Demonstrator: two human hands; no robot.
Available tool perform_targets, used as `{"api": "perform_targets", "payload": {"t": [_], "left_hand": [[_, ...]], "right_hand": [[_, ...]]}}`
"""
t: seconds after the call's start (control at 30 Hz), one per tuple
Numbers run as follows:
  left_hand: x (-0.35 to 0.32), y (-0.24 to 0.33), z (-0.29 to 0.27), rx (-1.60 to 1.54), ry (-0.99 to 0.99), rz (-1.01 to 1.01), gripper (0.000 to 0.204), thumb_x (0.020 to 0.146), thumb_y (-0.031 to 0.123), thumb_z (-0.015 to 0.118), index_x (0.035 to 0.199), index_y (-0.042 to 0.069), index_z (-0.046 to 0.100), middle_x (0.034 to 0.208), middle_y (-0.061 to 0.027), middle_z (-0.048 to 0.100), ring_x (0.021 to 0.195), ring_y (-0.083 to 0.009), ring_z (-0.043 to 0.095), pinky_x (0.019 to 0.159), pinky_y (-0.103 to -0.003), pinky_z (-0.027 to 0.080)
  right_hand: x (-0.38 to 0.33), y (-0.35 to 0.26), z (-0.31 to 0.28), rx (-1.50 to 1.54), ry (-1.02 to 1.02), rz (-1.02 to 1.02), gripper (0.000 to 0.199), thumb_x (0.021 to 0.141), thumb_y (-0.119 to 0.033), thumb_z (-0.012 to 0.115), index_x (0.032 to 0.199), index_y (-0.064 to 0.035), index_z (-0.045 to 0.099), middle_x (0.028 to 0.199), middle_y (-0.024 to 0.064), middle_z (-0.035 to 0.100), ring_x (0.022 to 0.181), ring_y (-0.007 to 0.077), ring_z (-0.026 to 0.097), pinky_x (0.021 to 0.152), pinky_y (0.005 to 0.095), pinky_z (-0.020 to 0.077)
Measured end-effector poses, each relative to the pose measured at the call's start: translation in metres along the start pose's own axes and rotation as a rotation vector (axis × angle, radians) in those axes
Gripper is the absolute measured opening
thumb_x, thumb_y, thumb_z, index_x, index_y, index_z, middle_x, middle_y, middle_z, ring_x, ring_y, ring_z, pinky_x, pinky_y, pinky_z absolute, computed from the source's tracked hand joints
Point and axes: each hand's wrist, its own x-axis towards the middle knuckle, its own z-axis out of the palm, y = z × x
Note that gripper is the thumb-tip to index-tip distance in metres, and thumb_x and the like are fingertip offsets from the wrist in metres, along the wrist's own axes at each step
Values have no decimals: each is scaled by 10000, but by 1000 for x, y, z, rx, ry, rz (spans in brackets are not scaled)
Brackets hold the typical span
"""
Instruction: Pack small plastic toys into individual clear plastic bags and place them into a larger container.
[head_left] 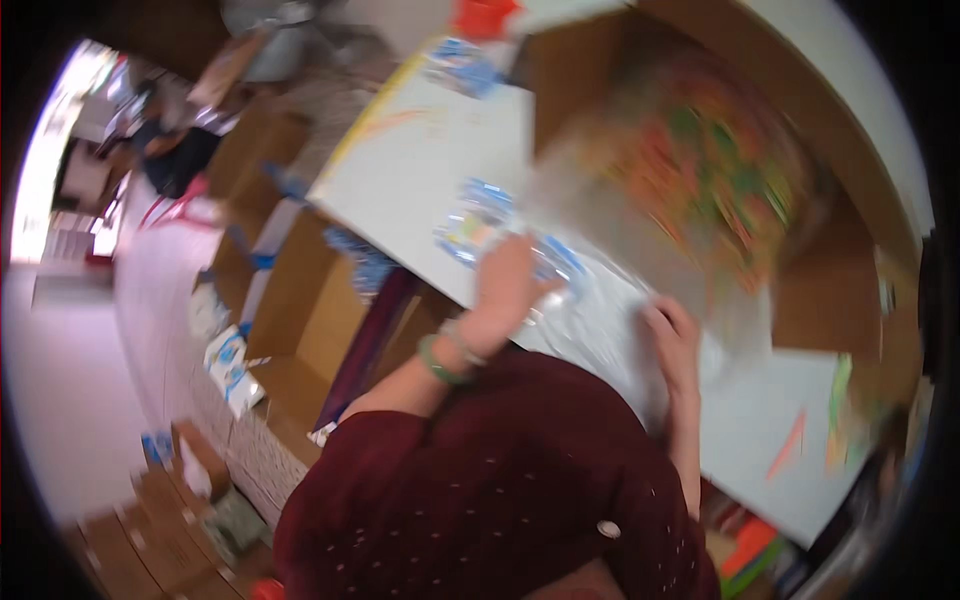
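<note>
Maroon top (480,480), shiny clear blue-printed packet (478,213) at left hand (507,285), right hand (676,343) nearby, both grips unclear

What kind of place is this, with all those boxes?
Probably a small packing workshop: a big cardboard box holds colourful pieces, blue-and-clear packets lie on the white table, and brown cartons sit nearby.

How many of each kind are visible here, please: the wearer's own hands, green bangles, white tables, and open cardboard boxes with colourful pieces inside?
Hands: 2 (left hand, right hand)
Green bangle: 1
White table: 1
Open cardboard box with colourful pieces: 1
Total: 5
</note>
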Motion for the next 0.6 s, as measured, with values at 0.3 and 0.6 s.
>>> {"api": "perform_targets", "payload": {"t": [0.3, 0.6], "left_hand": [[14, -8, 8, -445, -33, -227, 302, 695, 188, 742, 753, 15, 502, 665, -148, 566, 619, -329, 537, 602, -387, 434], [3, 1, -10, 242, 109, 217, 263, 803, 92, 600, 1065, 93, 631, 965, -120, 629, 828, -305, 589, 726, -418, 454]], "right_hand": [[-11, 17, -1, 73, 22, 12, 94, 823, -81, 575, 849, 1, 612, 744, 11, 571, 721, 90, 514, 672, 234, 428], [-8, 8, -20, -85, 32, -46, 146, 825, -134, 582, 882, -3, 611, 771, 83, 602, 742, 184, 574, 708, 303, 457]]}}
